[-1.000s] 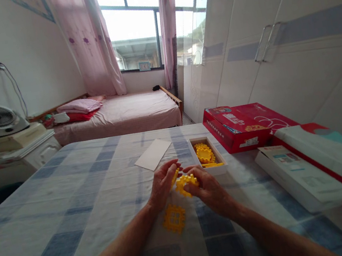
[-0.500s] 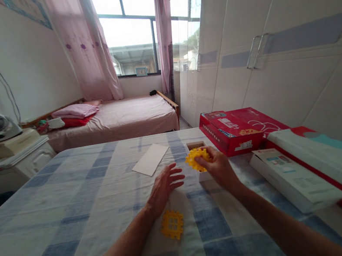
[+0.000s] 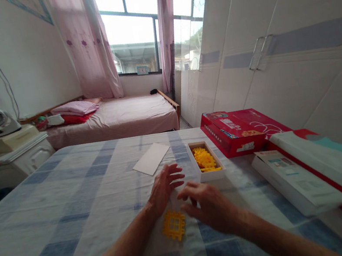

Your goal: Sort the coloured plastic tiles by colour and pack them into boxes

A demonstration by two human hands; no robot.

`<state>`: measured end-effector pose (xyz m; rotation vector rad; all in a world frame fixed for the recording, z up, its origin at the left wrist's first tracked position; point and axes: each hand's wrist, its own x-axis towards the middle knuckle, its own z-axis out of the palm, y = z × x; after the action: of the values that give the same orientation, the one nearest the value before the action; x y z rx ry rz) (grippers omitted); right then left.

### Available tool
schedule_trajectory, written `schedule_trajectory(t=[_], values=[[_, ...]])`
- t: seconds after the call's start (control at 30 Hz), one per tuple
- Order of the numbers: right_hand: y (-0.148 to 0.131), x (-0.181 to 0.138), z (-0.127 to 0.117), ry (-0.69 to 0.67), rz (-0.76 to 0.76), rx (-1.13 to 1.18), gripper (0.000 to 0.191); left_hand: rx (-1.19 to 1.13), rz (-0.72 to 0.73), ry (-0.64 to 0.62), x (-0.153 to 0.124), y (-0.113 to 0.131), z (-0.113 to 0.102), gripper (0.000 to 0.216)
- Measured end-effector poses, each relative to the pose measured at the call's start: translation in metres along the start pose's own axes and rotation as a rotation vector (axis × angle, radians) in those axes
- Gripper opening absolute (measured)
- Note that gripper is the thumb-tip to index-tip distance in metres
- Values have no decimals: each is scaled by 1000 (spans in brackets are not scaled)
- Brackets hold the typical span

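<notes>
My left hand (image 3: 167, 184) is open, its side resting on the checked cloth with fingers stretched to the right and nothing in them. My right hand (image 3: 206, 204) is also open, thumb and fingers apart and empty, just right of a yellow plastic building piece (image 3: 174, 225). That piece lies flat, square with notched edges and a window-like grid in its middle. Beyond my right hand stands a small white open box (image 3: 211, 175). Inside it is a heap of yellow building pieces (image 3: 205, 158).
A white card or lid (image 3: 151, 158) lies beyond my left hand. To the right are a red box (image 3: 238, 131), a flat white box (image 3: 299, 180) and a white-and-red bag or package (image 3: 336, 165). A bed (image 3: 135, 112) stands past the table's far edge.
My right hand has let go of the yellow piece, which is now in the white box, and has moved back toward me beside the lying piece. My left hand has stayed put.
</notes>
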<state>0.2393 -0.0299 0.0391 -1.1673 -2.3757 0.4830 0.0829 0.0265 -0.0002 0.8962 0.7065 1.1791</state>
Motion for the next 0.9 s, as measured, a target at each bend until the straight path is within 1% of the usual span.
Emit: schedule_trajectory(t=[0.03,0.07,0.13,0.2,0.27,0.33,0.37,0.43,0.53,0.63,0.7,0.77,0.8,0.87,0.9], values=[[-8,-5,10,-73,-24,-37,23,-17,1,8,1,0,0,49],[-14,-8,19,-117,-33,-79,30,-30,2,16,1,0,-1,49],[-20,-11,33,-157,-28,-153,40,-40,7,22,2,-1,-2,49],[-22,-12,39,-168,-6,-185,39,-35,16,20,2,-1,-4,49],[-21,-12,36,-167,5,-179,40,-29,30,15,2,-1,-5,48],[-18,-13,23,-117,21,-162,42,-31,52,18,1,-1,-6,47],[-15,-11,13,-64,49,-164,43,-32,63,24,1,-1,-6,47],[-4,-4,-11,84,151,-205,41,-23,77,33,1,0,-6,47],[26,21,-45,286,311,-331,40,39,91,43,0,0,-3,49],[58,49,-65,343,407,-406,43,173,138,68,-1,-1,0,48],[69,59,-67,371,436,-414,45,295,186,112,-1,-1,0,45],[66,58,-59,432,403,-384,41,424,239,180,2,2,-2,40],[60,53,-52,453,351,-349,35,489,259,217,3,4,-5,38],[42,37,-33,450,198,-249,23,651,276,286,7,10,-12,39],[32,28,-22,411,107,-197,21,755,273,315,10,15,-17,40]])
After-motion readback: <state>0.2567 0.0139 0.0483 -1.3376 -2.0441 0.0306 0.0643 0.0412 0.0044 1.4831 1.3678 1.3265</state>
